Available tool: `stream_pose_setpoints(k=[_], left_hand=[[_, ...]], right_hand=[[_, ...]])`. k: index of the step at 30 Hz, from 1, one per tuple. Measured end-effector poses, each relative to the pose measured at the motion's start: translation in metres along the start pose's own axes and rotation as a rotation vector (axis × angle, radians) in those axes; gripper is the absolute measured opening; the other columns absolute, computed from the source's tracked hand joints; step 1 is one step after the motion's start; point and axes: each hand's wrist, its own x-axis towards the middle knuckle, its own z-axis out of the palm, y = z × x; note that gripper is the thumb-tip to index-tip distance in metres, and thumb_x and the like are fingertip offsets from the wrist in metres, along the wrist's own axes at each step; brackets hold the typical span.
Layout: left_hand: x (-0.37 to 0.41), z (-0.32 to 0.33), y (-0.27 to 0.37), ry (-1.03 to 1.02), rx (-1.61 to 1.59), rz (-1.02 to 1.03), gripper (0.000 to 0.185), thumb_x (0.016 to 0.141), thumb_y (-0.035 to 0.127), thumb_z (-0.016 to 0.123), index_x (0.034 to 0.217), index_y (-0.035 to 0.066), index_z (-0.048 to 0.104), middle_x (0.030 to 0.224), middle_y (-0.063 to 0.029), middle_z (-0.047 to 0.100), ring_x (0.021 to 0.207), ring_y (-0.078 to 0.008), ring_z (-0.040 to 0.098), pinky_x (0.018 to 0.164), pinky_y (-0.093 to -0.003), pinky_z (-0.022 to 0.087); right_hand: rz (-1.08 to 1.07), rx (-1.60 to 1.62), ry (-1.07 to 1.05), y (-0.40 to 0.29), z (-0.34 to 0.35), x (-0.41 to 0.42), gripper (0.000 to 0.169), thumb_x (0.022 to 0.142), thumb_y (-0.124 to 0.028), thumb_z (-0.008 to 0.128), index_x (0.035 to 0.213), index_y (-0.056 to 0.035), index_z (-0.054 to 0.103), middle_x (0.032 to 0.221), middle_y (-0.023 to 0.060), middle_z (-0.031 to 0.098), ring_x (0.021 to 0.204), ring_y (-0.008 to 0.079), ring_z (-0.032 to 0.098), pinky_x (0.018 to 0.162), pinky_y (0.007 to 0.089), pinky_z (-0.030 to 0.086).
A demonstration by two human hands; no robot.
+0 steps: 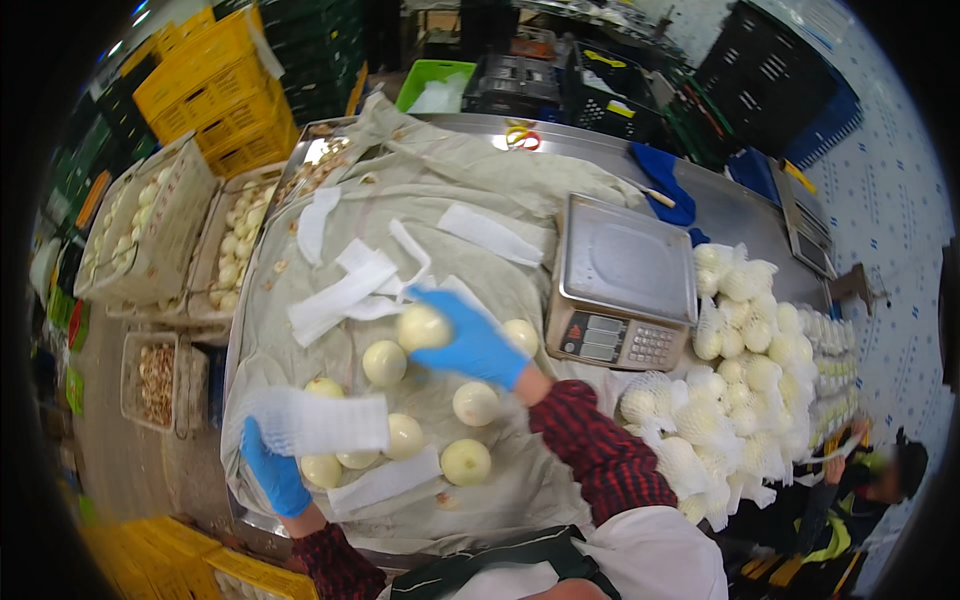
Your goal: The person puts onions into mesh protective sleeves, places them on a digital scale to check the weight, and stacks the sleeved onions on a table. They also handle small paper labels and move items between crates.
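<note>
My right hand (474, 339), in a blue glove, grips a peeled onion (421, 328) above the cloth. My left hand (274, 471), gloved the same, holds a white foam net sleeve (322, 424) by its left end; whether anything sits inside the sleeve cannot be made out. Several peeled onions lie loose between and around my hands, among them one onion (466, 462) near me and another onion (475, 403) below my right wrist. Flat white net sleeves (343, 300) are scattered past my right hand, and a single sleeve (385, 481) lies close to me.
A grey-green cloth (480, 176) covers much of the metal table. To the right stand a weighing scale (628, 251) and netted onions (742, 405). Scissors (523, 138) and a light-handled knife (660, 196) lie farther back. Onion crates (154, 232) stand left; a person (840, 480) works at lower right.
</note>
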Motion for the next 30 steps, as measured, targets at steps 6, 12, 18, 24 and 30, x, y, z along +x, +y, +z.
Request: stream_pose_setpoints(k=[6,12,18,24,30], left_hand=[[-0.032,0.025,-0.018,-0.209,0.012,-0.124,0.042,0.096,0.031,0.044,0.128,0.004,0.049,0.125,-0.0068,0.055,0.112,-0.0208,0.053,0.099,-0.0361,0.04],[-0.072,0.111,-0.044,-0.555,-0.038,-0.131,0.067,0.09,0.033,0.054,0.143,0.004,0.025,0.144,-0.0073,0.035,0.127,-0.0243,0.04,0.106,-0.0399,0.033],[-0.106,0.234,-0.121,-0.68,0.143,-0.287,0.087,0.073,-0.005,0.059,0.147,0.009,0.015,0.117,-0.0057,0.05,0.094,-0.0121,0.055,0.083,-0.0256,0.047],[-0.106,0.291,-0.159,-0.775,-0.111,-0.478,0.09,0.075,-0.005,0.059,0.148,0.01,0.009,0.113,-0.008,0.055,0.094,-0.0128,0.057,0.081,-0.0236,0.049],[-0.088,0.386,-0.226,-0.954,0.778,0.058,0.08,0.08,0.0,0.055,0.148,0.017,0.016,0.097,-0.0076,0.06,0.079,-0.0115,0.058,0.072,-0.0238,0.048]], right_hand=[[0.343,-0.801,0.566,0.069,-0.211,-0.049,0.065,0.07,-0.025,0.07,0.13,-0.0172,0.048,0.13,0.0157,0.044,0.108,0.0385,0.051,0.088,0.0464,0.045],[0.016,-1.084,0.684,0.048,-0.204,-0.06,0.066,0.073,-0.026,0.069,0.132,-0.01,0.044,0.13,0.0212,0.044,0.111,0.0374,0.05,0.094,0.0416,0.041],[0.226,0.664,-0.017,0.007,-0.057,-0.123,0.043,0.092,-0.026,0.054,0.128,-0.0032,0.047,0.115,0.0082,0.058,0.104,0.0205,0.056,0.091,0.0325,0.044],[0.231,0.789,0.111,-0.005,-0.094,-0.171,0.037,0.096,-0.021,0.047,0.125,0.0014,0.049,0.116,0.0049,0.057,0.103,0.0164,0.056,0.089,0.0269,0.046],[0.529,0.858,0.99,0.063,-0.228,-0.147,0.027,0.089,-0.031,0.048,0.094,-0.0059,0.057,0.075,0.0041,0.057,0.067,0.018,0.058,0.06,0.0289,0.051]])
